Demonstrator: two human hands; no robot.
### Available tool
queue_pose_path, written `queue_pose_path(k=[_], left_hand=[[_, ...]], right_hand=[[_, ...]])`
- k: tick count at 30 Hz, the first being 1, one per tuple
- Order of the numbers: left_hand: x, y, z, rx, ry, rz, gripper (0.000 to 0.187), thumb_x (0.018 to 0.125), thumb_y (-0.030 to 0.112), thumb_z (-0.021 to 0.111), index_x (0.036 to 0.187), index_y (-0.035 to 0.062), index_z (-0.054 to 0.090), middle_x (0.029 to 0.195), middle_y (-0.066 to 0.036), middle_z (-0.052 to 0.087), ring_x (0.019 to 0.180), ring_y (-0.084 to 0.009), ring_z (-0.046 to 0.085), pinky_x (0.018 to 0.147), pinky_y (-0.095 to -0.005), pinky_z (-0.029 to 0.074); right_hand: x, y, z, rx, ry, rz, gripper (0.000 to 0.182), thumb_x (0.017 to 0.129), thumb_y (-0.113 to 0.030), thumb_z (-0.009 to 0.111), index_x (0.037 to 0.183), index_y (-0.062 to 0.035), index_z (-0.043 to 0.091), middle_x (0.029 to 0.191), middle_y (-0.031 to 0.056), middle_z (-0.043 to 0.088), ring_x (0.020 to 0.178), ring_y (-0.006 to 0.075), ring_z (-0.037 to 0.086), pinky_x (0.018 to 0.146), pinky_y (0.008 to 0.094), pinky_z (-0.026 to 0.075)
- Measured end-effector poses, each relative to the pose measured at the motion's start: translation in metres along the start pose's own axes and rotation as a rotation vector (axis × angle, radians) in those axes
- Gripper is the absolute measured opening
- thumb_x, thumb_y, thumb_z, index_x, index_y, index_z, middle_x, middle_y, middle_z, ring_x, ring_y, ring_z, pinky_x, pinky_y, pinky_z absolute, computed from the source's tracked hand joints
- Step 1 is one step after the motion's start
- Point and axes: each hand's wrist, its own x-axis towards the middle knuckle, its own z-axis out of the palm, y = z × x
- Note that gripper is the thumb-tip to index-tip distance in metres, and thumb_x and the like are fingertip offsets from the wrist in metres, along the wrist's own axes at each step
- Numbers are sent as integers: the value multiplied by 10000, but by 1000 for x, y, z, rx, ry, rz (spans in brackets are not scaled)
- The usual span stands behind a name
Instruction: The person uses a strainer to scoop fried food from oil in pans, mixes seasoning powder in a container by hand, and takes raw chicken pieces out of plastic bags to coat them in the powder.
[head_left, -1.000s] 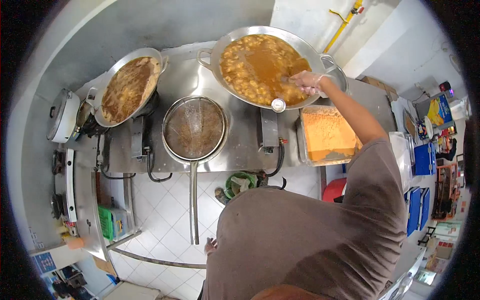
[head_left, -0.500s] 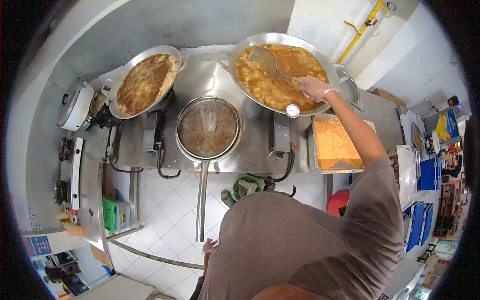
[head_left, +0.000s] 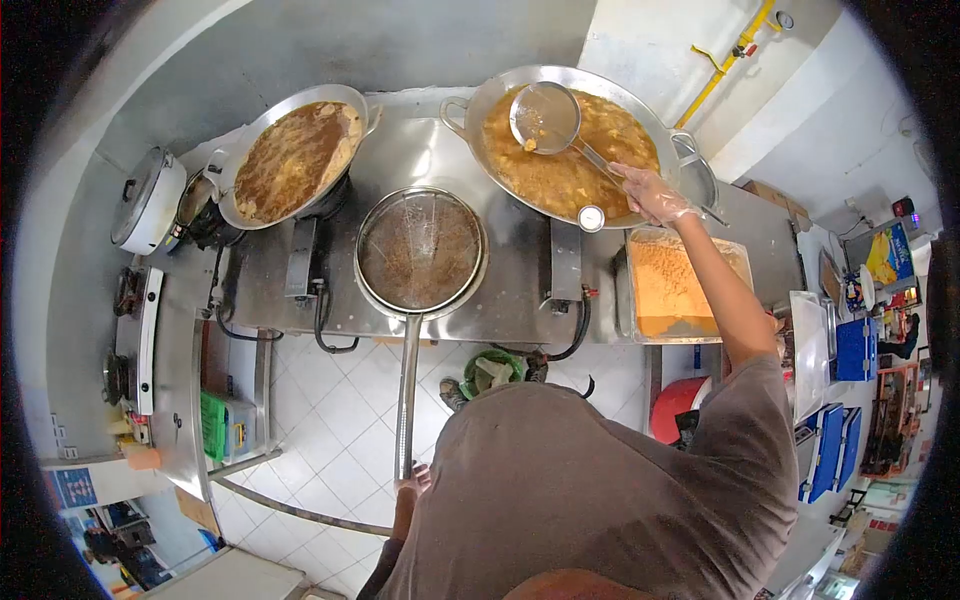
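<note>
In my right hand [head_left: 655,195], covered by a clear plastic glove, is the handle of a round mesh skimmer [head_left: 546,112]. The skimmer is tilted over the right wok [head_left: 483,165] of bubbling brown oil, with a few fried pieces in its mesh. Floating pieces show in the oil. My left hand [head_left: 413,481] is low beside my body, its fingers at the end of the long handle of a large strainer [head_left: 420,250]. That strainer rests on a round pan on the steel counter. A dial thermometer [head_left: 591,218] sits at the wok's near rim.
A second wok [head_left: 228,208] of foaming oil stands at the left. Right of my wok is a tray [head_left: 632,300] of orange breading. A white lidded pot [head_left: 160,205] is at far left. A green basin [head_left: 515,362] and red bucket [head_left: 680,405] are on the floor below.
The skimmer has come up out of the oil, and my right hand has moved slightly right and down with it. My left hand has reached the end of the large strainer's handle.
</note>
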Motion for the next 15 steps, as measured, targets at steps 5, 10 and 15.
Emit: queue_pose_path(k=[5,10,15], left_hand=[[-16,22,24,-138,39,-58,339,981,310,401,1075,25,560,924,-191,622,636,-256,487,519,-358,400],[37,14,-13,-316,-133,-323,305,968,277,434,954,2,566,739,-142,534,544,-209,426,456,-305,337],[14,25,-9,-113,-229,-159,279,952,272,494,901,15,587,684,-104,507,506,-200,427,427,-295,328]], right_hand=[[-11,2,3,-43,36,-35,506,1047,-168,423,1552,-146,396,621,-10,432,480,99,388,452,281,383],[-10,13,6,-151,87,-57,487,1054,-183,433,1540,-153,423,622,13,441,551,116,437,543,312,439],[-13,17,11,-220,122,-54,491,1047,-166,429,1538,-176,430,626,27,459,581,117,473,585,314,466]])
